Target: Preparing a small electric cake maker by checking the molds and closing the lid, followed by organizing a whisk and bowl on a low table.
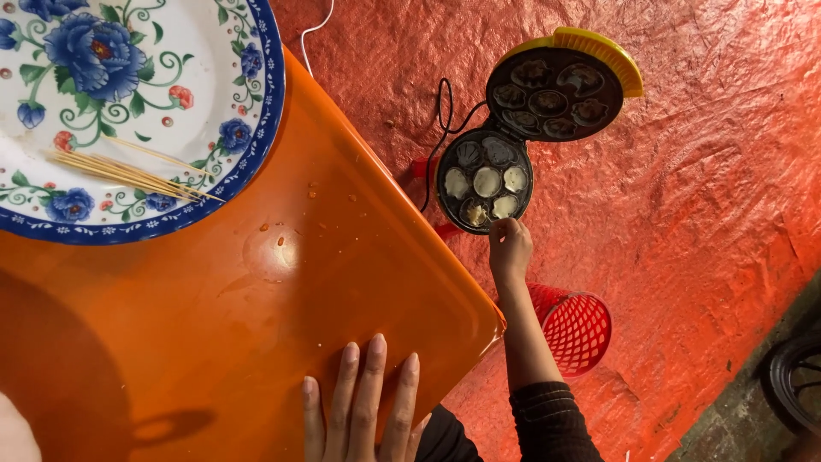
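Left hand (pixel 363 402) is laid flat, fingers released, at the orange worktop (pixel 256 325) edge; right hand (pixel 510 248), fingers curled, is reached to the maker (pixel 484 181) rim.

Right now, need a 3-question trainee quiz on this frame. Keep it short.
1. True or false: the yellow-lidded round cake maker on the red mat stands open.
2. The right hand is at: A) the cake maker's lower plate, B) the red mesh basket, C) the floral plate.
3. What lies on that blue-rimmed plate?

Key:
1. True.
2. A.
3. A bundle of thin wooden skewers; the left hand rests flat on the orange tray.
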